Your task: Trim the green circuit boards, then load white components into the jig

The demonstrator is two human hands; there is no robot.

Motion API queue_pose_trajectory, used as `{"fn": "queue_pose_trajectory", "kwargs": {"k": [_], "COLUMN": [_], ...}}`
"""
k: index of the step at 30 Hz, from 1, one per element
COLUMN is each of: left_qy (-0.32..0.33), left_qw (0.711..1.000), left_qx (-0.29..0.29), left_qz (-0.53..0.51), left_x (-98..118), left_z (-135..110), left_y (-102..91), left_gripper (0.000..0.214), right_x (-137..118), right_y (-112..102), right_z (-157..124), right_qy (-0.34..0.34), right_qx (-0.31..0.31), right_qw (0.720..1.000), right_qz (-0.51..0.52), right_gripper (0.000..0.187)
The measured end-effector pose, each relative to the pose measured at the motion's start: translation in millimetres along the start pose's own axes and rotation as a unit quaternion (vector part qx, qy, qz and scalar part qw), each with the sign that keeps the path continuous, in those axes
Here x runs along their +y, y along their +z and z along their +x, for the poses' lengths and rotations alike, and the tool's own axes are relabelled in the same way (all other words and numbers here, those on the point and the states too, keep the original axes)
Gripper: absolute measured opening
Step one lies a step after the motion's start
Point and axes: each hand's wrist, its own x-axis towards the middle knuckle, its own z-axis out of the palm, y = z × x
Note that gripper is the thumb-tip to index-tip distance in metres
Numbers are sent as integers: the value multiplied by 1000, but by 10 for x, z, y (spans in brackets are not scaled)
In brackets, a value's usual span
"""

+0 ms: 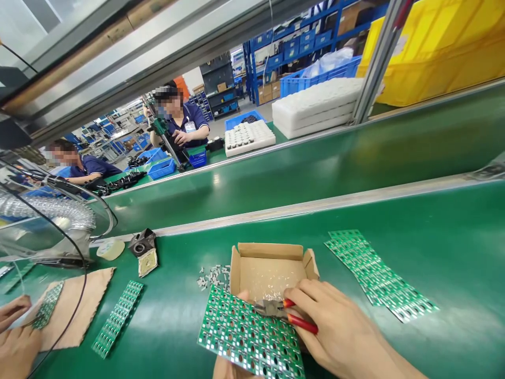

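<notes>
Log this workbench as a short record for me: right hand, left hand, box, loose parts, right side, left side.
Right hand: the right hand grips red-handled cutters, their head over the board's upper edge
Left hand: the left hand, mostly hidden, holds the green board
Box: open cardboard box behind the board, small pale bits inside
Loose parts: grey pieces left of the box
Right side: overlapping green panels
Left side: one green strip; tape roll; co-worker's hands

Green circuit panel [249, 334], rows of round holes; I hold it tilted. Red-handled cutters [278, 310], also held: jaws at panel's far edge.
</notes>
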Motion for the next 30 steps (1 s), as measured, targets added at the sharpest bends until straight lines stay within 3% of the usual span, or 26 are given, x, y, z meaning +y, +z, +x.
{"fn": "queue_pose_trajectory", "kwargs": {"k": [4, 8, 14, 18, 19, 21, 23, 25, 27, 30], "left_qy": [-10, -40, -85, -107, -94, -31, 45, 86, 106, 122], "left_qw": [1000, 999, 987, 967, 966, 976, 986, 986, 985, 983], "left_qx": [-9, 9, 95, 165, 173, 127, 19, -45, -58, -73], "left_qz": [9, 34, 101, 160, 170, 175, 159, 138, 124, 113], "left_x": [28, 127, 379, 271, 193, 21, -113, -173, -170, -123], "left_z": [46, 122, 271, 111, 52, -35, -44, 23, 116, 203], "left_y": [140, 258, 263, 232, 177, -24, -313, -610, -835, -993], "left_gripper": [29, 38, 47, 52, 49, 46, 43, 35, 30, 30], "right_x": [-29, -71, -91, -103, -107, -110, -105, -89, -68, -42], "right_y": [-3, -32, -90, -101, -100, -99, -99, -98, -94, -80], "right_z": [-1, 4, 54, 73, 74, 69, 58, 42, 26, 3], "right_qy": [-3, 10, -4, -10, -11, -13, -9, -5, -3, -5], "right_qx": [2, 13, 49, 56, 56, 55, 44, 20, -2, -12], "right_qw": [1000, 1000, 999, 998, 998, 998, 998, 999, 999, 999], "right_qz": [-6, 3, 19, 36, 38, 40, 40, 40, 39, 31], "right_gripper": [16, 18, 17, 15, 15, 15, 15, 15, 14, 14]}}
